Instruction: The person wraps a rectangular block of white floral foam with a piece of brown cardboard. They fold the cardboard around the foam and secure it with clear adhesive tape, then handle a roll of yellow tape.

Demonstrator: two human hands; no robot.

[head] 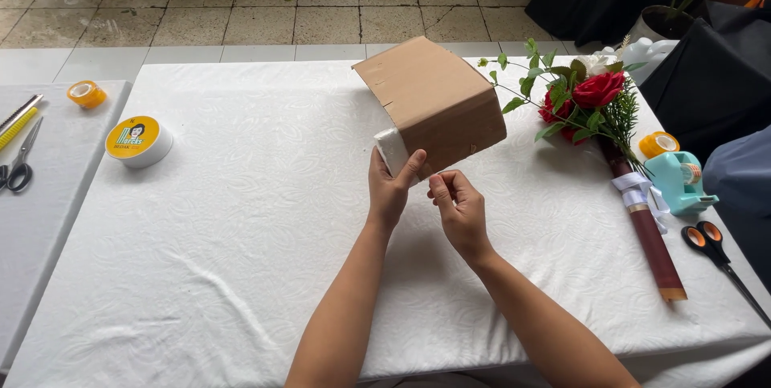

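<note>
A brown cardboard box is tipped up on the white tablecloth near the table's middle, with a white foam block showing at its lower left end. My left hand grips that end, thumb on the cardboard and fingers by the foam. My right hand is just right of it under the box's lower edge, fingers pinched together at the edge; whether something thin is between them cannot be told.
A bouquet of red roses with a maroon wrapped stem lies at right, beside a teal tape dispenser and orange-handled scissors. At left are a round yellow-lidded tin, a tape roll and scissors.
</note>
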